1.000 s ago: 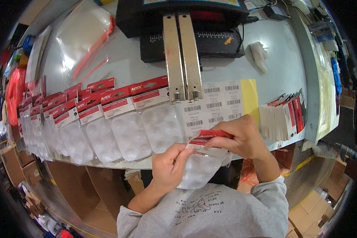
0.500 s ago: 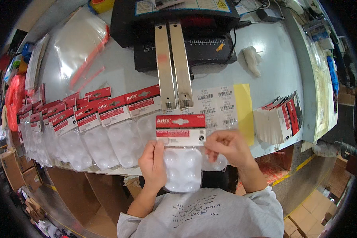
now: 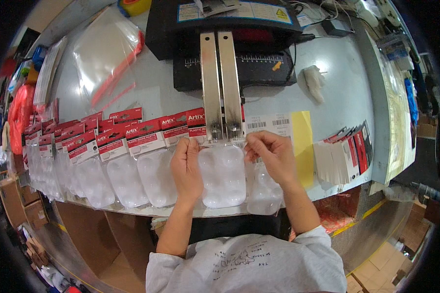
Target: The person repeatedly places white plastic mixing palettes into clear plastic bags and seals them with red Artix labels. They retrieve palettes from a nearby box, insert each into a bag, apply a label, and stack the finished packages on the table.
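Note:
A clear-bagged white plastic paint palette [image 3: 223, 178] with round wells is between my hands at the table's front edge. Its red and white header card [image 3: 196, 124] lies under two metal arms [image 3: 220, 88] of a black machine that looks like a stapler, which hide the card's middle. My left hand [image 3: 187, 171] grips the pack's left side, thumb on top. Pinched fingers of my right hand [image 3: 273, 156] hold its upper right corner. Below the right hand is another clear-wrapped palette [image 3: 265, 195]; whether that hand also holds it, I cannot tell.
Several carded palette packs [image 3: 120, 161] overlap in a row on the left. Behind them lie clear plastic bags [image 3: 105, 58] with a red edge. Right of my hands are a label sheet [image 3: 278, 122], a yellow sheet [image 3: 304, 146], a header card stack [image 3: 344, 156] and a crumpled whitish item [image 3: 314, 83].
Both hands have moved forward with the palette pack, away from my body. The header card has gone from in front of the metal arms to under them. More of the second palette shows.

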### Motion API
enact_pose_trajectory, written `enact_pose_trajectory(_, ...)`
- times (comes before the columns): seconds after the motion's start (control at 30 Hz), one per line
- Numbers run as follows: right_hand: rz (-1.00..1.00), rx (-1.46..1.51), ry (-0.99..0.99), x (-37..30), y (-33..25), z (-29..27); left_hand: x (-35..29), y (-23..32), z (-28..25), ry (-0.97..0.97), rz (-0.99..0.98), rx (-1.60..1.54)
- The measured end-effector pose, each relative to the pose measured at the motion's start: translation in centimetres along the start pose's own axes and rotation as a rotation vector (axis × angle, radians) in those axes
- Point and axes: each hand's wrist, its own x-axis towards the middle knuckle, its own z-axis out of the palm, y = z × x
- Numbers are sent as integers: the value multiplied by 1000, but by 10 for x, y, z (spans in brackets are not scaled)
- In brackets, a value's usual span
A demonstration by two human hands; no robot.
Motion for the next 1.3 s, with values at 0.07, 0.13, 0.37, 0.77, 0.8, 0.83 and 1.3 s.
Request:
enact_pose_trajectory(0.07,-226,-540,247,-14,-26,-23,3,11,-19,57,-128,74)
enact_pose_trajectory(0.13,-460,-990,569,-30,-53,-75,5,27,-42,239,-30,429)
enact_pose_trajectory(0.37,-340,-1064,661,-53,-31,-173,-55,19,55,-161,403,720)
enact_pose_trajectory(0.77,-482,-973,957,-70,-54,-111,-50,38,31,-565,-480,-604)
enact_pose_trajectory(0.8,-477,-637,745,-75,-57,-98,-51,43,23,-567,-507,-529)
enact_pose_trajectory(0.83,-440,-286,557,-78,-59,-83,-54,46,16,-592,-475,-517)
enact_pose_trajectory(1.3,-546,-754,-262,-35,-36,-4,-62,46,-16,-339,-80,-41)
